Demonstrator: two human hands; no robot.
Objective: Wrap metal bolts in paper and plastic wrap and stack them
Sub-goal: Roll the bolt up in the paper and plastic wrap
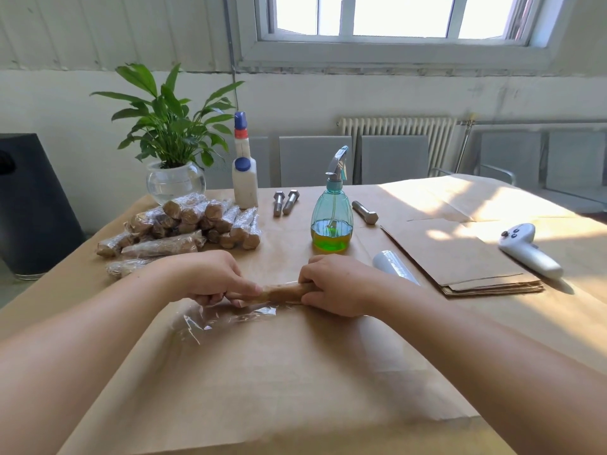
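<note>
1. Left hand: knuckles up, fingers curled over the left end of the roll, pinching it against the table.
2. Right hand: fingers curled round the right end of the same roll, palm down.
3. Roll: a paper-wrapped bolt, lying crosswise between the two hands, only its brown middle showing; both ends hidden under the fingers.
4. Film: a clear sheet spread flat on the table beneath the roll, reaching toward the person, creased and glinting under the left hand.
5. Film roll: white tube just beyond the right hand, lying slantwise, touching neither hand.
6. Pile: finished wrapped bolts, heaped beyond the left hand at the table's left side; one lies apart, nearest the left wrist.
7. Paper stack: brown sheets, flat, right of the film roll.
8. Sprayer: teal bottle with green liquid low in it, upright, beyond the hands at centre.
9. Bare bolts: a pair side by side left of the sprayer; a single bolt just right of it.
10. Glue bottles: two white ones with blue caps, upright behind the pile.
11. Plant: in a glass bowl, far left corner.
12. Controller: white, on the right of the table.
</note>
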